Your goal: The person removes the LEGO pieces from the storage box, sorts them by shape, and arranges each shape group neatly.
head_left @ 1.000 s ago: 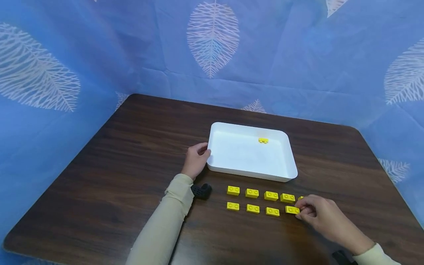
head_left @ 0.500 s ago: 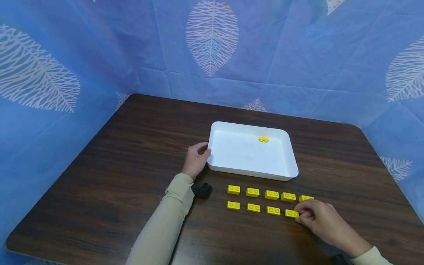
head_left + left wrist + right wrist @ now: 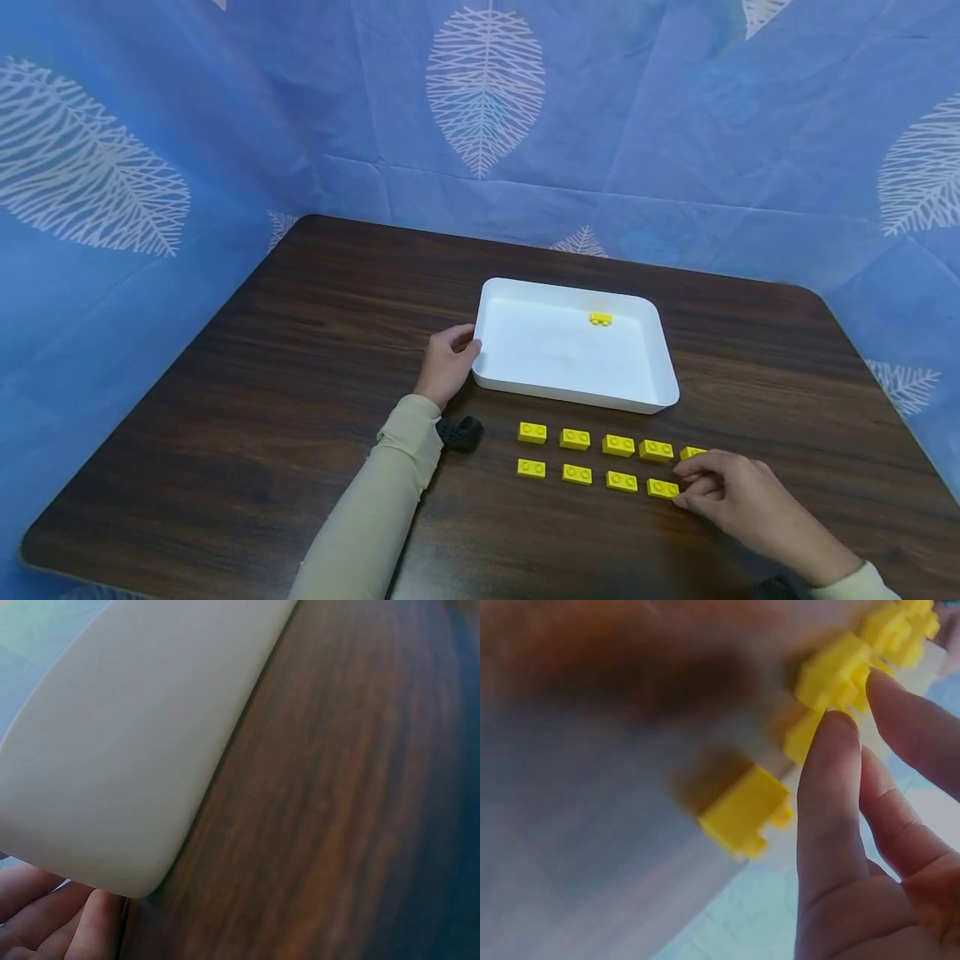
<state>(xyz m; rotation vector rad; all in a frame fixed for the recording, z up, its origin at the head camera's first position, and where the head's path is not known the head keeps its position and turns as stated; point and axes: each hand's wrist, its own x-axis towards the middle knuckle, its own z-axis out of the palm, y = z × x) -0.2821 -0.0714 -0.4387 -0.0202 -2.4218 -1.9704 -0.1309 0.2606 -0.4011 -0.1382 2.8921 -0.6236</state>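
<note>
My left hand (image 3: 447, 360) holds the left side of a white tray (image 3: 570, 392); in the left wrist view its fingers (image 3: 94, 922) lie at the tray's lower corner. Inside the tray, near its back right, sits a yellow brick (image 3: 600, 319). My right hand (image 3: 738, 504) is at the right end of the front row's rightmost yellow brick (image 3: 663, 489). In the right wrist view a gap shows between its fingertips (image 3: 840, 727), with yellow bricks (image 3: 829, 671) behind them. The right hand partly hides the back row's rightmost brick (image 3: 692, 452).
Several two-stud yellow bricks (image 3: 575, 439) stand in two rows between the tray and the near table side. A dark wood table (image 3: 337, 317) carries everything. Behind it hangs a blue cloth (image 3: 337, 100) with white leaf prints. A black strap piece (image 3: 461, 434) sits at the left wrist.
The front row's rightmost brick has shifted slightly toward the near side, with my right hand following. More of the back row's rightmost brick shows. The left hand stays on the tray.
</note>
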